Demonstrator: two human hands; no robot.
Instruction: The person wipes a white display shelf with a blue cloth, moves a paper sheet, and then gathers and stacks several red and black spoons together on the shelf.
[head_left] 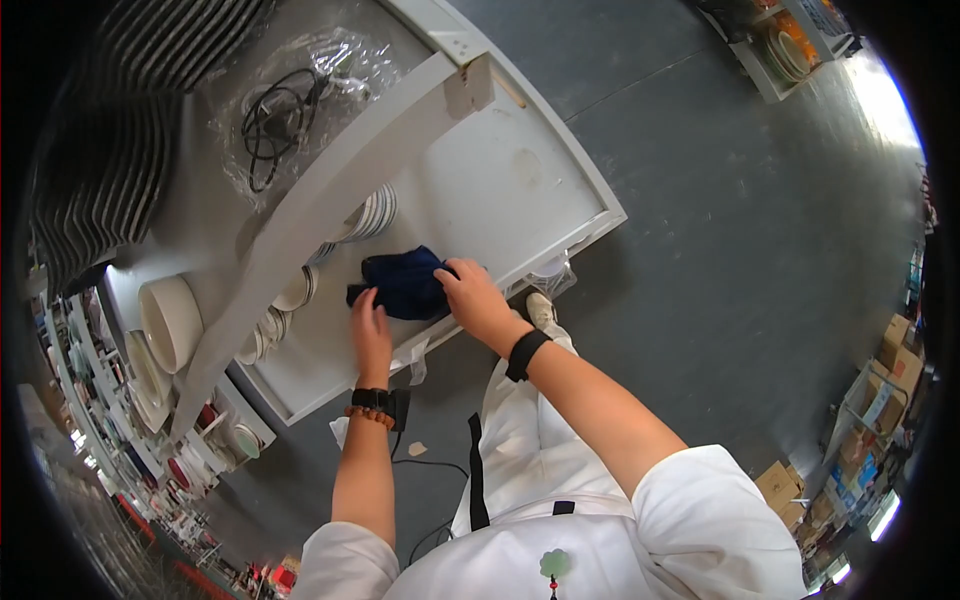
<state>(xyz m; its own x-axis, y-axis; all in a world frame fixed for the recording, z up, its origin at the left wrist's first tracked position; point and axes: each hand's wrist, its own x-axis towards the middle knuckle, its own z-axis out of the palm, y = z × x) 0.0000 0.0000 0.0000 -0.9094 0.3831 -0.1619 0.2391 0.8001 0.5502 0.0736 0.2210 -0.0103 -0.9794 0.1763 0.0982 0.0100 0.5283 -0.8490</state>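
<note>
A dark blue cloth (405, 284), bunched and folded, lies on the grey-white lower shelf (500, 170) near its front edge. My right hand (478, 300) is at the cloth's right end, with its thumb and fingers closed on the fabric. At the left end is my left hand (371, 335), its fingers stretched out and apart, the tips touching or just beside the cloth's edge. Behind the cloth, a row of stacked white plates (373, 214) stands on edge. White bowls (265, 335) sit further left, partly hidden by the upper board.
The upper shelf's edge (330, 165) crosses above the plates. On that shelf are a black cable (275, 125), clear plastic wrap (345, 60), stacked dark trays (110, 170) and a large white bowl (170, 322). A clear plastic bag (553, 275) hangs at the lower shelf's front edge.
</note>
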